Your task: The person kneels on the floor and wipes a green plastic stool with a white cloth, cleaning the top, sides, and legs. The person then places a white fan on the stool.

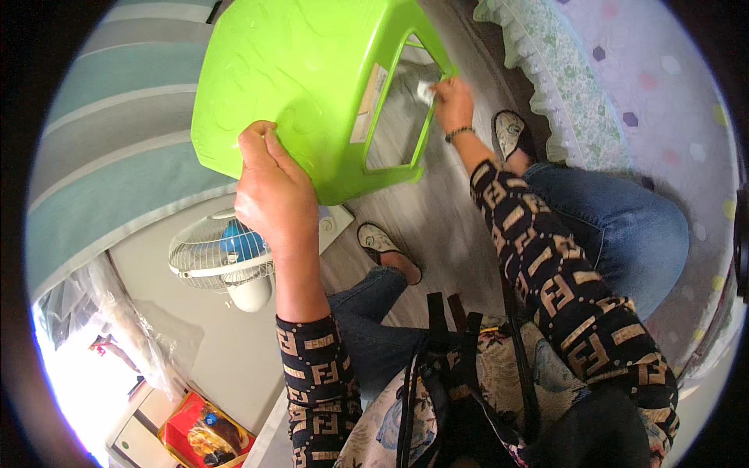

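Note:
A bright green plastic stool (304, 64) is held up before me, tilted, with its embossed seat toward me. My left hand (275, 181) grips the near edge of the seat between thumb and fingers. A paper label (368, 102) is stuck on the side of the stool, beside a large opening. In my right hand (453, 104) is a small crumpled white wipe or tissue (425, 92), close against a leg at the far side of that opening. The hand is slightly blurred, and whether the wipe touches the leg I cannot tell.
Below the stool lies grey wood-look flooring (462, 234), with my slippered feet on it. A white fan (222, 257) with blue blades is at the left, near striped bedding (129, 111). A frilled, dotted bedspread (649, 82) hangs at the right. A red package (205, 433) sits lower left.

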The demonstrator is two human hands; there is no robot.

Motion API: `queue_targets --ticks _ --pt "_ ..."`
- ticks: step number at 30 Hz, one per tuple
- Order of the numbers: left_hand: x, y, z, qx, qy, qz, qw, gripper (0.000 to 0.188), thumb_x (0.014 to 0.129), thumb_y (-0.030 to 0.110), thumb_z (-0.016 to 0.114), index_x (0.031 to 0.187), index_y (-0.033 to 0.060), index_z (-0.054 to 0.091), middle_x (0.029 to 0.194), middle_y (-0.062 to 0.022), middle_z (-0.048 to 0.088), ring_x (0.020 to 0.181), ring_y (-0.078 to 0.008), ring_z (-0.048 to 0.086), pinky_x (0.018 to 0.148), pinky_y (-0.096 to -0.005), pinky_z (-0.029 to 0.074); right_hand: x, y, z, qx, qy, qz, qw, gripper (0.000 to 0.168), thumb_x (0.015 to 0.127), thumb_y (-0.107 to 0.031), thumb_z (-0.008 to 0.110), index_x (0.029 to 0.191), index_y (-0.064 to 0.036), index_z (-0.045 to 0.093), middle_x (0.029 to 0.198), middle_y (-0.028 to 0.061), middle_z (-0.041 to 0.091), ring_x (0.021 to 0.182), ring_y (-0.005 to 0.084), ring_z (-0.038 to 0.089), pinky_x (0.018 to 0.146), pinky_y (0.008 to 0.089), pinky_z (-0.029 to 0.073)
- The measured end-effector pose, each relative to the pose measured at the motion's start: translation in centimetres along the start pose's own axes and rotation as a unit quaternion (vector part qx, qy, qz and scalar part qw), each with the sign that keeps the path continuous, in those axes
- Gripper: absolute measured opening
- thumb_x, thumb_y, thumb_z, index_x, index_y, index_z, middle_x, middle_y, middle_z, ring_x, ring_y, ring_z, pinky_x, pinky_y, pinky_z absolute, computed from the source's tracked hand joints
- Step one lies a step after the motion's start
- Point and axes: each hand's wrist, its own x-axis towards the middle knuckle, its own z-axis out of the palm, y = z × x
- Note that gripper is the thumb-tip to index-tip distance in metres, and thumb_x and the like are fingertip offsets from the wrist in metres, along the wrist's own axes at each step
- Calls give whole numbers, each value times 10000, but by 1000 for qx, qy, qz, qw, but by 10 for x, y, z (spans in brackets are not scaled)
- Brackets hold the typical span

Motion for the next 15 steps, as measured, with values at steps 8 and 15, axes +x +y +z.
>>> queue_targets --ticks 8,15 --pt "7 4 14 -38 10 42 998 156 916 258 427 998 140 490 798 -125 628 638 -365 585 524 -449 432 -122 -42 -16 168 -108 123 972 175 731 63 526 854 -44 590 838 125 544 813 308 535 739 389 448" --pt "0 -2 -2 -14 1 17 1000 206 877 307 517 986 135 489 781 -127 625 618 -359 584 504 -436 431 -34 19 12 88 42 366 925 160 700 -76 612 859 -74 624 819 146 628 757 280 607 686 355 460"
